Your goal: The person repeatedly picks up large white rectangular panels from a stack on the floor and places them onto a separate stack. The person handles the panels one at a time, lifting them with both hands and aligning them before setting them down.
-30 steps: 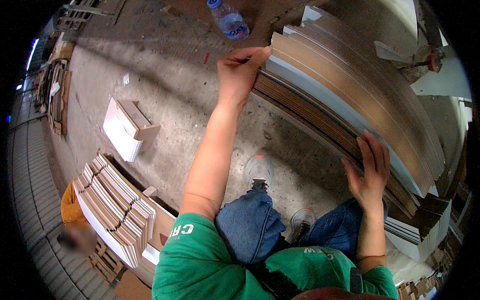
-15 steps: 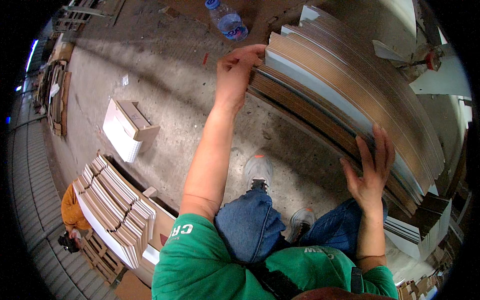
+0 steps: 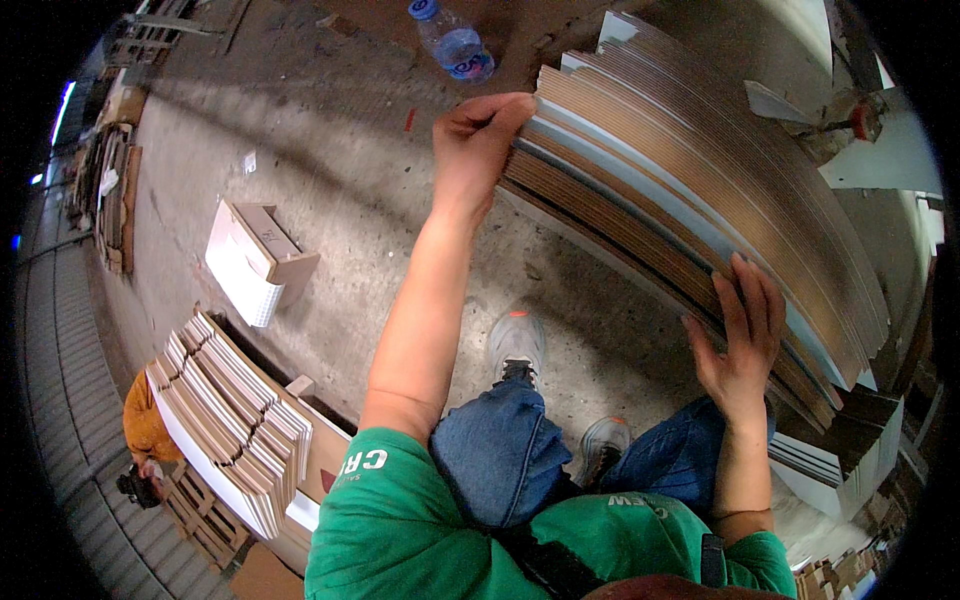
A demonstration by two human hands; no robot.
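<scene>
A tall stack of flat cardboard sheets, brown with some white faces, fans across the upper right. At its left end my left hand is closed, thumb and fingers pinching the corner of a cardboard sheet. My right hand lies on the near long edge of the stack toward its right end, fingers stretched out and slightly apart. Between the hands runs a whitish gap or sheet face among the brown edges; how many sheets the left fingers hold cannot be seen.
A clear plastic bottle with a blue cap stands behind the stack. On the concrete floor at left sits a folded white-and-brown carton. Bundled white cardboard is piled lower left, near a person in orange. More folded cardboard lies right.
My left fingers have moved slightly right along the stack's corner, and the edges beside them have shifted a little. My right hand stays nearly in place.
</scene>
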